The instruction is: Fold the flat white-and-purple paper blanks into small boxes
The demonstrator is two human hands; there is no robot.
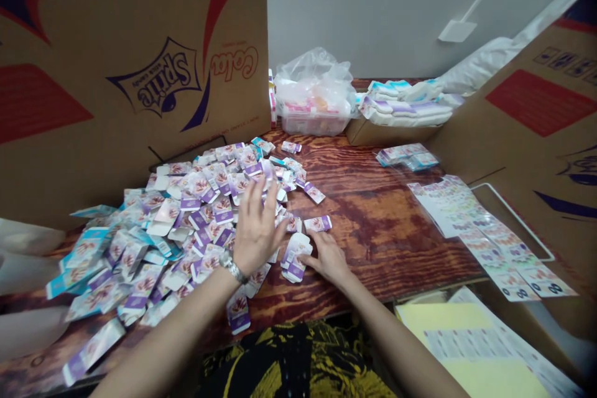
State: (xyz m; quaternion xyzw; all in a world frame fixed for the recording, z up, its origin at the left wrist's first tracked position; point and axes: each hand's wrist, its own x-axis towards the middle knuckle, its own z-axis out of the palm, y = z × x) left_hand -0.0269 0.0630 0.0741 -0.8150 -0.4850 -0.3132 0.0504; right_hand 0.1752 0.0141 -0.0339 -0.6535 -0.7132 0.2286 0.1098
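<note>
A large heap of small flattened purple-and-white and blue-and-white boxes (205, 199) covers the left part of the wooden table (373, 224). My left hand (256, 224), with a metal watch at the wrist, lies over the heap's right side, fingers spread. Just right of the heap, my right hand (329, 255) has its thumb at the edge of a small white-and-purple box (295, 258). Its fingertips are beside another small box (318, 223). The fingers of the right hand are apart, and nothing is gripped between them.
Big cardboard cartons stand at the left (140, 25) and right (527, 137). At the back are a plastic tub in a clear bag (314, 118) and a low carton of packets (394, 133). Sticker sheets (489, 236) lie at the right, with yellow-and-white papers (448, 317) near the front.
</note>
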